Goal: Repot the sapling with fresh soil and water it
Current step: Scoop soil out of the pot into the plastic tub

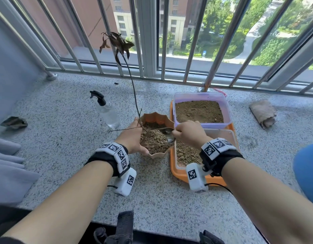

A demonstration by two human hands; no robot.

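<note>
One sapling (132,88), one pot (157,118), one spoon (167,135), two soil containers (226,110) (229,136), one tray (180,173), one spray bottle (108,111), one cloth (263,113).

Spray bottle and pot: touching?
Apart. The head view shows a strip of bare counter between the spray bottle and the pot; the left hand grips the pot's near side.
</note>
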